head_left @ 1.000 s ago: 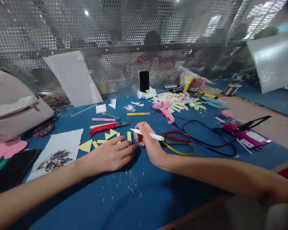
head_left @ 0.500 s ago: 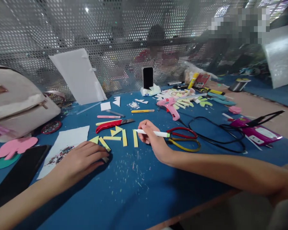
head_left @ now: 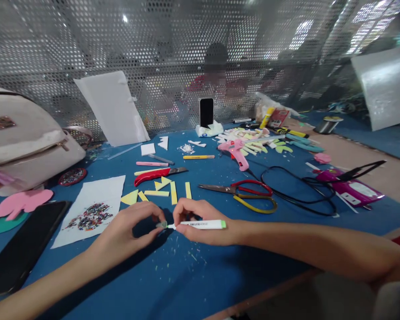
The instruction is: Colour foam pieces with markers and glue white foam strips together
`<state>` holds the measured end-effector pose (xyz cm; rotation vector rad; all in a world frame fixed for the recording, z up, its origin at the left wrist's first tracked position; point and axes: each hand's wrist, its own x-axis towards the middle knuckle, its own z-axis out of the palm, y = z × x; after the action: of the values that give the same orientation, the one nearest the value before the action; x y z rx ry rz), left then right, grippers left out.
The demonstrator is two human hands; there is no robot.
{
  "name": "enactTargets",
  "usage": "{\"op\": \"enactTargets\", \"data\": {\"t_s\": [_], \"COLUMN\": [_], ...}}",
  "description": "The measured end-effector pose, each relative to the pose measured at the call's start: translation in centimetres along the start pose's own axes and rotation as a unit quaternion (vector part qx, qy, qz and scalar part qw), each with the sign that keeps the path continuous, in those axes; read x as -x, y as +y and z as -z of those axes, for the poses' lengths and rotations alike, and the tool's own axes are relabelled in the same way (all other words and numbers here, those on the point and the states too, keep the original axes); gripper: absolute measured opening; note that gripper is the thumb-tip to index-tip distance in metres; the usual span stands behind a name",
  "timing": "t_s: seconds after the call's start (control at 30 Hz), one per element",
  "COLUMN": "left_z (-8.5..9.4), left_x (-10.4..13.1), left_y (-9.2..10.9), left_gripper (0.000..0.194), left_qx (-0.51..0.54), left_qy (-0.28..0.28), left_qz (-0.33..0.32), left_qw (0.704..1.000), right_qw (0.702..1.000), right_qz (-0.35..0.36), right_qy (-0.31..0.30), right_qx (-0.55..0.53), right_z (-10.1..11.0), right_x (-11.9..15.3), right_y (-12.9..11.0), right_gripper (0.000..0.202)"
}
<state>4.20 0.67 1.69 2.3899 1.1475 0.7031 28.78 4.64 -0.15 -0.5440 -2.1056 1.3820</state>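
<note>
Gripping a white marker [head_left: 205, 224] with a green end, the right hand [head_left: 203, 210] in the head view pinches its barrel between the fingers. The left hand [head_left: 125, 226] pinches a small translucent cap [head_left: 162, 225] at the marker's tip. Pale yellow strips [head_left: 174, 192] and scissors [head_left: 234, 189] lie beyond on the blue worktop [head_left: 136, 289].

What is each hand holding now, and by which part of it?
The right hand holds a slim white plastic marker near its tip. The left hand pinches a small translucent greenish piece; which part cannot be told.
</note>
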Motion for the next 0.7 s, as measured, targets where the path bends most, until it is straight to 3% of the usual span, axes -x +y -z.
{"op": "enactTargets", "data": {"t_s": [0.23,0.33,0.43,0.5,0.6,0.7], "left_z": [-0.8,-1.1,-1.1,-1.2,-2.0,-3.9], "left_x": [-0.2,-0.1,-0.1,-0.4,-0.9,-0.4], "left_y": [0.7,1.3,2.3,3.0,3.8,3.6], "left_gripper": [0.008,0.012,0.015,0.016,0.022,0.020], "left_qx": [0.021,0.019,0.019,0.022,0.012,-0.031], "left_qy": [0.013,0.043,0.089,0.100,0.061,-0.001], "left_qz": [-0.042,-0.066,-0.117,-0.162,-0.209,-0.245], "left_qw": [0.999,0.997,0.989,0.981,0.976,0.969], "right_qw": [0.999,0.990,0.963,0.942,0.925,0.937], "right_qz": [-0.015,-0.026,-0.043,-0.079,-0.109,-0.100], "right_qy": [-0.018,0.007,0.050,0.040,-0.015,-0.067], "right_qx": [-0.035,-0.138,-0.262,-0.324,-0.364,-0.328], "right_z": [0.2,-0.5,-1.8,-2.7,-3.3,-3.2], "right_x": [-0.4,-0.1,0.7,1.3,1.9,2.1], "right_y": [0.0,-0.3,-1.0,-1.4,-1.7,-1.7], "right_gripper": [0.013,0.017,0.024,0.032,0.041,0.038]}}
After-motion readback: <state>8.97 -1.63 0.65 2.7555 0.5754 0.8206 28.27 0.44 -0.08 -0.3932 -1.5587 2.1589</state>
